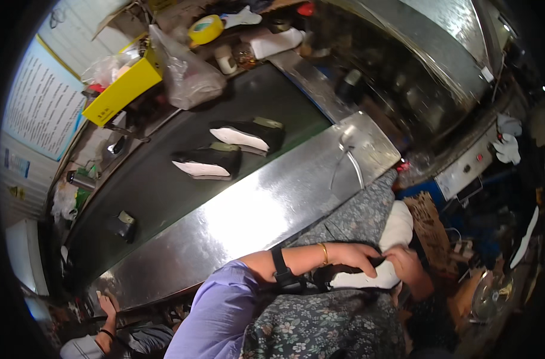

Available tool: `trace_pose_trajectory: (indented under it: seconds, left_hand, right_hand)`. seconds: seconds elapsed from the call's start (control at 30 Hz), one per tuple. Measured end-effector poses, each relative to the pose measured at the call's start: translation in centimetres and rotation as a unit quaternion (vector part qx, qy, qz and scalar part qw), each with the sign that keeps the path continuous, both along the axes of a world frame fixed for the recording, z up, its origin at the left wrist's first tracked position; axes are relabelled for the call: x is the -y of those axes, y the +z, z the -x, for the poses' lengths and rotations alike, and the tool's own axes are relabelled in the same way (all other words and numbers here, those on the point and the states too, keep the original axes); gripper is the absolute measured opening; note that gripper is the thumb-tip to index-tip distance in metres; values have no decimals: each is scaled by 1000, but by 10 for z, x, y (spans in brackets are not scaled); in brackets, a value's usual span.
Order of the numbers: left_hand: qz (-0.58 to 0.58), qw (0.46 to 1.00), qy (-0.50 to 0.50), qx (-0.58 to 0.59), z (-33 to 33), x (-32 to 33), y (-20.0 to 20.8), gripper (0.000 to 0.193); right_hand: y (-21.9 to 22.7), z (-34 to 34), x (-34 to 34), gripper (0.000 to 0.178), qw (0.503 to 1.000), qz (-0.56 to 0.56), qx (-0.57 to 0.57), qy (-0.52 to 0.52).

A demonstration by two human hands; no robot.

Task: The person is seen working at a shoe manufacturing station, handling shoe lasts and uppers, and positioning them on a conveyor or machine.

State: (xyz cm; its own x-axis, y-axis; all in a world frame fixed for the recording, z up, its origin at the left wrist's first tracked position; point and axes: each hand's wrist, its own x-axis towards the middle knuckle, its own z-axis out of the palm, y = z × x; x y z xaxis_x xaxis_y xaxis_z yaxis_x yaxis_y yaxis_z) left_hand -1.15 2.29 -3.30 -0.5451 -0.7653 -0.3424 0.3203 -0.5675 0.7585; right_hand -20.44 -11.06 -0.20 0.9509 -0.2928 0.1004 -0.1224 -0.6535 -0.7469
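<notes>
Over my lap I hold a dark shoe with a white sole (359, 279), lying on its side. My left hand (355, 257), with a gold bangle and a black strap on its arm, is closed over the shoe's dark upper edge. My right hand (407, 266) grips the rounded white end, its fingertips meeting the left hand's side. What lies under the fingers is hidden. Just beyond my hands a rounded white piece (397, 226) rests against my flowered apron (326, 317); I cannot tell its kind.
A steel ledge (164, 257) borders a dark conveyor belt (272, 90) carrying two white-soled dark shoes (206, 169) (242, 139) and a small dark shoe (124, 227). A yellow box (124, 87), plastic bag (191, 78) and tape roll (206, 29) stand beyond. A co-worker's hand (107, 304) touches the ledge.
</notes>
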Motion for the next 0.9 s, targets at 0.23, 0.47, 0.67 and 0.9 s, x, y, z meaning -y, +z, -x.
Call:
trace_pose_trajectory:
  seconds: [0.23, 0.47, 0.67, 0.9]
  left_hand:
    - [87, 995, 13, 41, 1, -4, 5, 62]
    - [90, 988, 57, 111, 19, 9, -18, 37]
    - [74, 996, 22, 38, 8, 9, -15, 61]
    - [70, 992, -19, 101, 5, 12, -4, 68]
  right_hand:
    - [25, 7, 3, 19, 995, -35, -83, 33]
    - [19, 18, -8, 14, 978, -16, -182, -100]
    - [-9, 20, 1, 19, 950, 141, -277, -39]
    - [36, -1, 29, 27, 931, 261, -44, 252]
